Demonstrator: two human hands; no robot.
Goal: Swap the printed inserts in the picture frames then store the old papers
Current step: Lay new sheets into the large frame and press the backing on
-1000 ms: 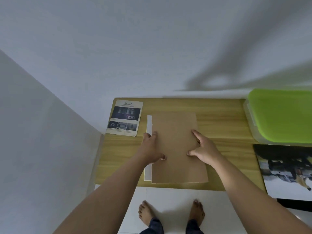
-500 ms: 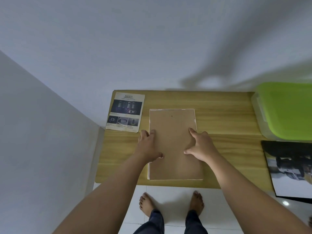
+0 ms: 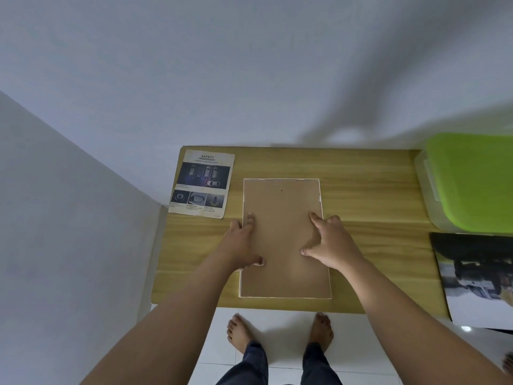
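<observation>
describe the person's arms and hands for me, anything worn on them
Both arms are bare as far up as the view shows: no sleeve covers the left arm or the right arm. The left hand and the right hand are bare too, with no gloves and no watch, bracelet or ring that I can make out.

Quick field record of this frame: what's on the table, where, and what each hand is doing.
table: wooden
frame: face down, centre, brown back up, white rim showing
left hand: presses the frame near its left edge
right hand: fingertips press the frame near its right edge
leaflet: SAFETY sheet, flat, rear left of frame
box: green lid, far right
photo print: right, nearer than box
</observation>
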